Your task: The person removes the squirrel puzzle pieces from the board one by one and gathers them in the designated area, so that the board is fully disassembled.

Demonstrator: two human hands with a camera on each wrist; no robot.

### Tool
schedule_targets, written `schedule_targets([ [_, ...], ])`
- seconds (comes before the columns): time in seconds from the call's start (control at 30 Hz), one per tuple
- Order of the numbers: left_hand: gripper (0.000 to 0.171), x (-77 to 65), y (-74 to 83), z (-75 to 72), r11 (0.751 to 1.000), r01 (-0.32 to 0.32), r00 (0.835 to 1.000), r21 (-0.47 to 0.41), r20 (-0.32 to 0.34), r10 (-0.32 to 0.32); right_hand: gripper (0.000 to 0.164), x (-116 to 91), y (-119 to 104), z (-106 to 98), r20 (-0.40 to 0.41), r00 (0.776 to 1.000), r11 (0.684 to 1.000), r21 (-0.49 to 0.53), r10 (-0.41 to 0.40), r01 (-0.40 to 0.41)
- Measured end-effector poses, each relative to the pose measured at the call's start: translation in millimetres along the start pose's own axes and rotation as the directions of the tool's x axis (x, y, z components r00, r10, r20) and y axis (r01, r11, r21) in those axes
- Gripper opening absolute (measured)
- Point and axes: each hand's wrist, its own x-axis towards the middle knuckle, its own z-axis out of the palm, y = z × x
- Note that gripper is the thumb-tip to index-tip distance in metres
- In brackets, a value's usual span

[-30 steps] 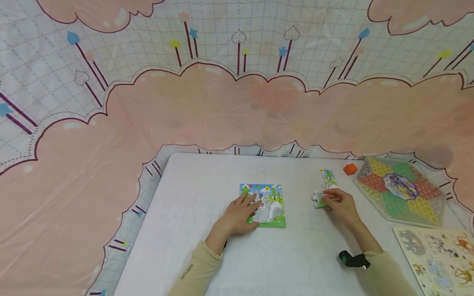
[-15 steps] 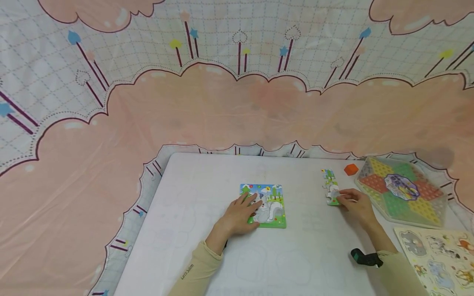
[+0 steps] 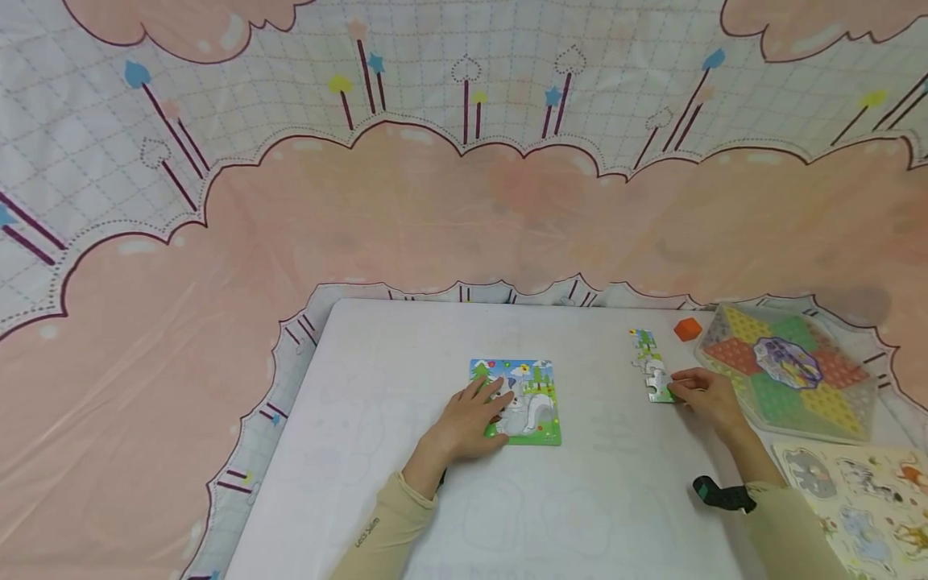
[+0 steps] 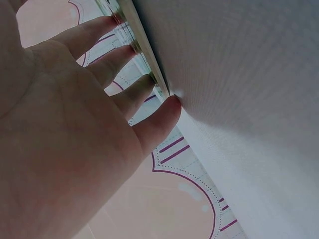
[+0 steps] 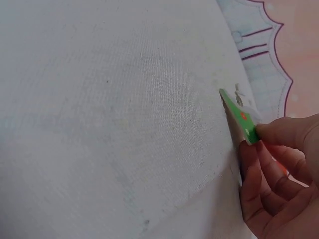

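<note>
My left hand rests with fingers spread on a square jigsaw puzzle that pictures a grey squirrel among trees. In the left wrist view its fingertips lie along the edge of the puzzle board. To the right, my right hand pinches a puzzle piece with green grass and grey on it. The right wrist view has this piece between thumb and fingers, low over the white table. Right above it in the head view lies a short column of joined puzzle pieces.
An orange block lies near the back edge. Beside it is a clear hexagonal box with red, green and yellow sections. A wooden board with animal pictures lies at the right front, partly behind the right sleeve. The white table borders a patterned cloth.
My right hand has moved to the right with the puzzle piece and turned it, bringing it to the lower end of the column. The left hand stays on the puzzle.
</note>
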Motion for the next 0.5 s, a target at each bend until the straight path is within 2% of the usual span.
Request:
schedule_targets([
  [0.5,0.065,-0.8,0.7,-1.7,1.0,0.001,1.0,-0.002,0.004,-0.001,0.043,2.2,-4.5,1.5,-0.008,0.999,0.997,-0.06,0.052,-0.053],
])
